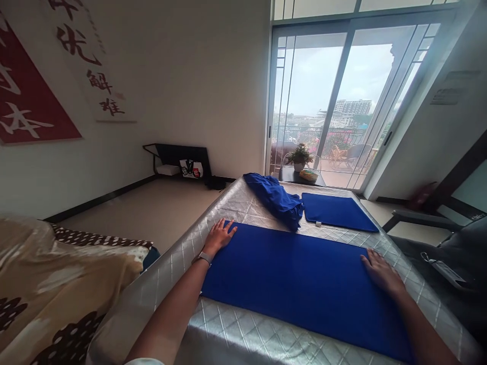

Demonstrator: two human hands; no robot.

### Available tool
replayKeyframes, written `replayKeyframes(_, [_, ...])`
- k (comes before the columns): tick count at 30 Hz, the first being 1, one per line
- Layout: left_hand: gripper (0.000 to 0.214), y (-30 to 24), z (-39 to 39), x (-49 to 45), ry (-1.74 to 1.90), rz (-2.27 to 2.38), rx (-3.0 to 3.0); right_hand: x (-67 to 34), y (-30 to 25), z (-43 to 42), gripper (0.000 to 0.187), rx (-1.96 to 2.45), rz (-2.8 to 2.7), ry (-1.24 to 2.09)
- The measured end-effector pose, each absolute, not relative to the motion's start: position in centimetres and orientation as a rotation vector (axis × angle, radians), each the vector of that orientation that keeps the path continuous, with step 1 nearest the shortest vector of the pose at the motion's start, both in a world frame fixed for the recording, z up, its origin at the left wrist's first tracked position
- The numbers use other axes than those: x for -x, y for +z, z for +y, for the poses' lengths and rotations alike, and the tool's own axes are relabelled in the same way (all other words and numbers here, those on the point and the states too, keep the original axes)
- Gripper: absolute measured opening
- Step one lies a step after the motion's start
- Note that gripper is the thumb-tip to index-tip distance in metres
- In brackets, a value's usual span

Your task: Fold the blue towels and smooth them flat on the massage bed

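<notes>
A blue cloth (292, 284), laid out flat in a long panel, covers the near part of a silver quilted mattress (232, 324). On its far left corner my left hand (219, 236) rests with fingers spread, a band around the wrist. Opposite, my right hand (383, 272) lies flat along the right edge of the cloth, fingers stretched out. Farther back sits a crumpled blue cloth (276, 197), and to its right a neatly folded blue cloth (337, 210) with a small white tag.
A bed with a brown and cream blanket (76, 284) stands on the left. To the right is a dark armchair (449, 253) with a power strip (443, 268) on it. Beyond the mattress, a small table (289, 176) holds a potted plant (300, 156) before the sliding glass door (315, 101).
</notes>
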State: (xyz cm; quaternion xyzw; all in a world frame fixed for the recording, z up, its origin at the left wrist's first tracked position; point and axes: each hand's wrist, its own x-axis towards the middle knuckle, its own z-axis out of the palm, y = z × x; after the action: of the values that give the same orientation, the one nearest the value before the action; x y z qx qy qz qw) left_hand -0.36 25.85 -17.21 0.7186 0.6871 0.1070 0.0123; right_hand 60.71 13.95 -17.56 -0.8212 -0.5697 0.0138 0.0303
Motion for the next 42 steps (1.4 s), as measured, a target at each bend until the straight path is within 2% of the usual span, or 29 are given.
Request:
replayKeyframes(14, [0.062,-14.5,24.4,-1.5,0.213,2.220,-2.417,-59.1,-16.7,13.6,0.077,2.493,-1.726,0.066])
replayKeyframes(22, [0.054,-14.2,22.0,-15.3,0.415,1.629,-2.694,-58.4,-16.1,13.3,0.076,2.473,-1.718,0.065])
replayKeyframes(28, [0.064,-16.3,21.4,-21.5,0.434,1.457,-2.630,-58.4,-16.1,13.2,0.074,2.486,-1.722,0.059])
replayKeyframes(33, [0.069,-16.9,22.4,-16.8,0.293,1.556,-2.559,-58.2,-15.9,13.1,0.073,2.491,-1.723,0.060])
replayKeyframes(42, [0.076,-15.8,25.7,-1.1,0.142,2.113,-2.185,-58.7,-16.3,13.1,0.075,2.508,-1.728,0.033])
